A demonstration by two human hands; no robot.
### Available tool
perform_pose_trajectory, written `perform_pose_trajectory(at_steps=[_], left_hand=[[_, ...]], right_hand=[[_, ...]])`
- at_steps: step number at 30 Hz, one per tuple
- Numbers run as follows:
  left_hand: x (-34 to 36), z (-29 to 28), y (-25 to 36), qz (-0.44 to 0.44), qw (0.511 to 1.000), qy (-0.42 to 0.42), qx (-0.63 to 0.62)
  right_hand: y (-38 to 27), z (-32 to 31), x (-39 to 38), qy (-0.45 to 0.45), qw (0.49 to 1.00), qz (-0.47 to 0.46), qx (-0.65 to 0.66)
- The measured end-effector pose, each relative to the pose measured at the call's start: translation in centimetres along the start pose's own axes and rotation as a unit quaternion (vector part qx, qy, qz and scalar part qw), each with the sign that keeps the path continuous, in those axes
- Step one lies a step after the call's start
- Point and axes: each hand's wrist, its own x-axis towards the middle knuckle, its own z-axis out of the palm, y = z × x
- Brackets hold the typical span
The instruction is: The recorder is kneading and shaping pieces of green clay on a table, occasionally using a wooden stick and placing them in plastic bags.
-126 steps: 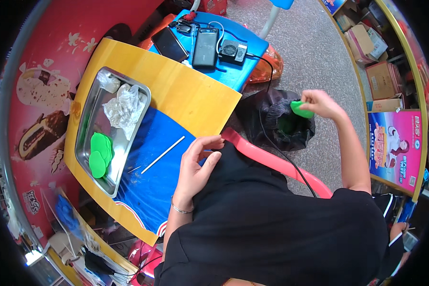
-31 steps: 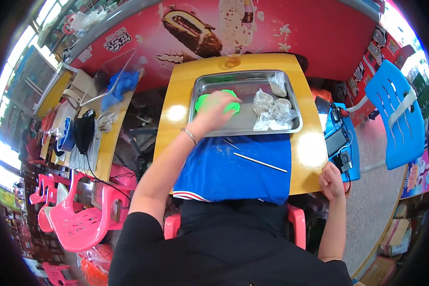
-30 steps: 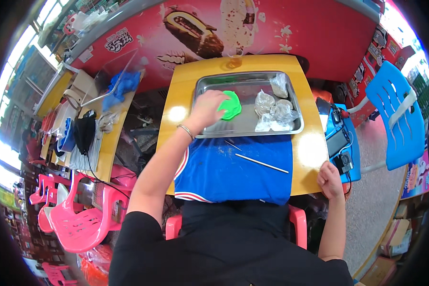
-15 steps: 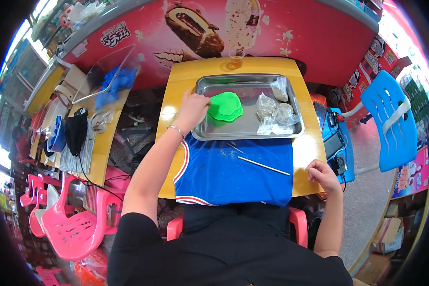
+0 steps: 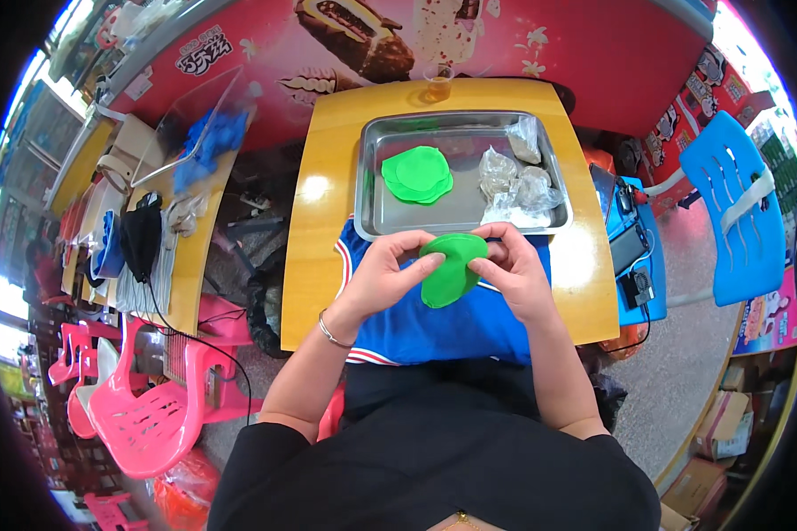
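The left hand (image 5: pixel 385 276) and right hand (image 5: pixel 515 268) are holding a green piece (image 5: pixel 452 275) above the blue cloth (image 5: pixel 469 332), fingers gripping its left and right sides, apparently steadying it; the tray (image 5: pixel 465 217) is holding a green pile (image 5: pixel 419 175), probably keeping it together.

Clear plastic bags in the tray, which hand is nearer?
Right. The right hand is just on the near side of the bags; the left hand is farther off, toward their left.
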Motion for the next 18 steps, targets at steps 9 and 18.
perform_pose_trajectory(at_steps=[9,18], left_hand=[[-0.7,1.4,-2.2,-0.056,0.98,0.07,-0.18],[-0.5,2.6,-3.2,-0.026,0.973,0.121,-0.194]], right_hand=[[1.2,-1.4,-0.2,0.037,0.999,0.012,0.02],[2.1,-0.3,0.0,0.181,0.931,-0.173,-0.264]])
